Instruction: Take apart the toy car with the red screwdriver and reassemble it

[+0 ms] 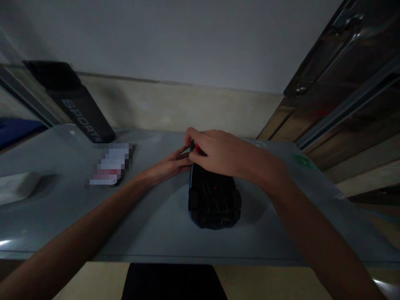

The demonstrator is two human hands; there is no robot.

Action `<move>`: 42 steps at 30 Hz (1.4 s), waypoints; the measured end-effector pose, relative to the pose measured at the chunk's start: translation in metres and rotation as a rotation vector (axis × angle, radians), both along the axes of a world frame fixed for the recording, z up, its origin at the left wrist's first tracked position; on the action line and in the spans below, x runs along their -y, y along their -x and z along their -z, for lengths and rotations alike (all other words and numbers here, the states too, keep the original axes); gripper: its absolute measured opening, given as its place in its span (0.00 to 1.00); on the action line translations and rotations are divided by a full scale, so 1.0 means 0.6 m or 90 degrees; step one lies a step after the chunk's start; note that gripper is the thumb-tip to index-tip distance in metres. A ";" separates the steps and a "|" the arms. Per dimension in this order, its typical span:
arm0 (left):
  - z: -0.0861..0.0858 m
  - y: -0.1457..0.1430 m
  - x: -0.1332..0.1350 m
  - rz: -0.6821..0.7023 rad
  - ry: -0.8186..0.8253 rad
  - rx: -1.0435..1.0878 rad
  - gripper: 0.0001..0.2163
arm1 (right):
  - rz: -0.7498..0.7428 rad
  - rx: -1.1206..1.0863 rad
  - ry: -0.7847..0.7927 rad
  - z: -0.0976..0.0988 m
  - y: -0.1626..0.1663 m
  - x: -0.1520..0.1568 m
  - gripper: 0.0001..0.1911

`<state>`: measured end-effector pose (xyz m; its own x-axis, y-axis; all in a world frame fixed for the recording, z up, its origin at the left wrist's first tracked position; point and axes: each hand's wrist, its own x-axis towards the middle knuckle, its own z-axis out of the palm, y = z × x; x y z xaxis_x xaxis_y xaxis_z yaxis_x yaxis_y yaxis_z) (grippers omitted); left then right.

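Black plastic, underside apparently up: a toy car, laid midway between the near and far edges of the surface, with one end toward the near edge. The far end is covered by the right hand, in whose narrow finger pinch a small red piece appears to be held; its lower part is hidden. The car's far left side is met by the left hand's fingertips; whether it is gripped or only steadied cannot be told. Judged risks: the car could be skidded or rocked by off-centre pressure, being braced lightly, if at all; the red piece could be slipped by a loose pinch. Toward the left, a phone is noted; in the far left corner, a bottle lettered "SPORT"; by the left edge, a white object.
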<state>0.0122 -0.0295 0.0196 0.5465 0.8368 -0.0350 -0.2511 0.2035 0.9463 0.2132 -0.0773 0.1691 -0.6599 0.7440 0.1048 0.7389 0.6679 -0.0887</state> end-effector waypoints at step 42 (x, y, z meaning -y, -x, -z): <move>0.022 0.001 -0.006 -0.020 -0.037 -0.012 0.22 | -0.070 0.012 -0.017 0.004 0.003 0.000 0.14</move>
